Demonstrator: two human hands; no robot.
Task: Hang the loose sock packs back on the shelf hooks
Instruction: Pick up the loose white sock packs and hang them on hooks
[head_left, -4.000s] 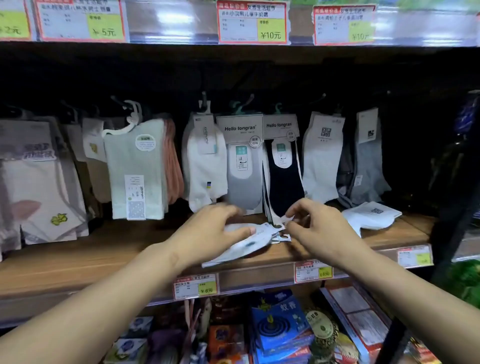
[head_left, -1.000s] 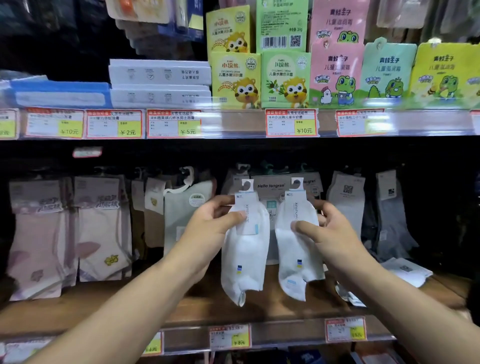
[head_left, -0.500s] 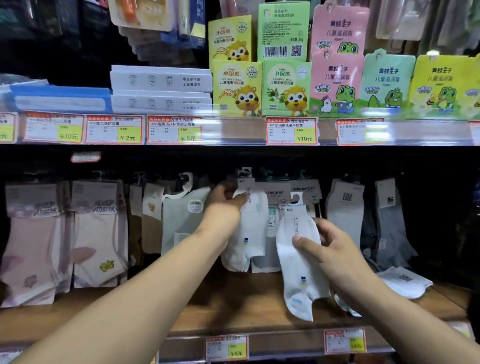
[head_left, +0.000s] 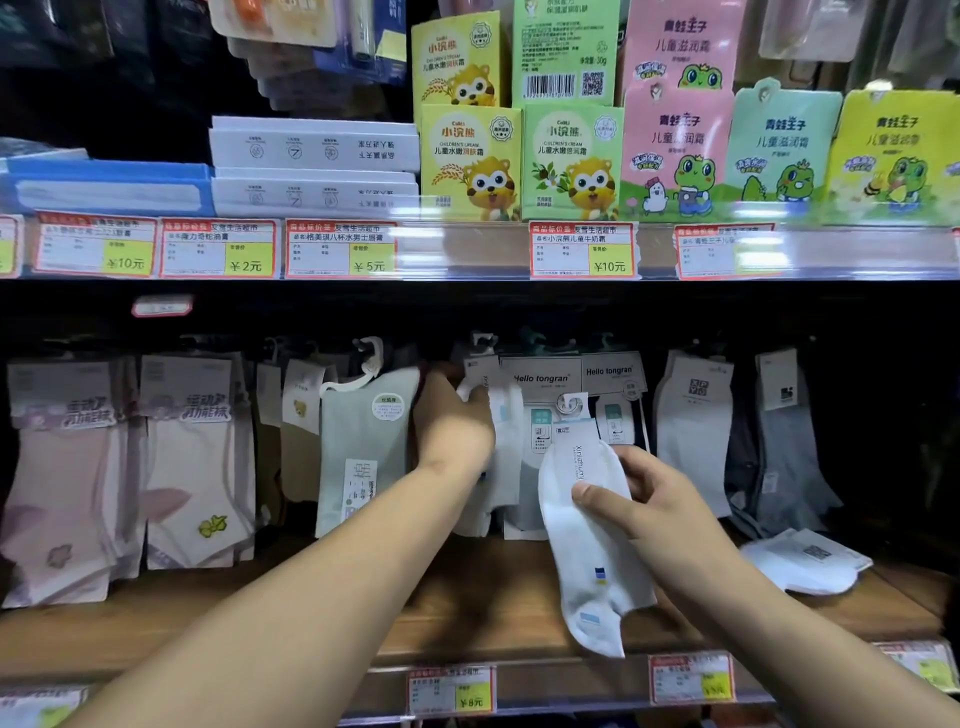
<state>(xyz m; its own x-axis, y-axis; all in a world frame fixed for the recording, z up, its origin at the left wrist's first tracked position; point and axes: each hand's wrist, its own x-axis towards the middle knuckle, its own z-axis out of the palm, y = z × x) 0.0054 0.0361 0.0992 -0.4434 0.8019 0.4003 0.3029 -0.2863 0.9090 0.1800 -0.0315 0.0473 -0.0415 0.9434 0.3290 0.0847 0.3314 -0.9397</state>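
Pink-toned sock packs (head_left: 67, 467) fill the hooks at the far left, then a pale green pack (head_left: 363, 441), and just right of it the left hand (head_left: 452, 415) is closed on the top of a white sock pack (head_left: 501, 415), raised to the dark hook row under the upper shelf edge (head_left: 467, 254). Further right, the right hand (head_left: 649, 499) pinches a second white sock pack (head_left: 592, 525) between thumb and fingers, dangling clear above the wooden shelf board (head_left: 467, 587). Another loose white pack (head_left: 805, 561) lies on the board at the right.
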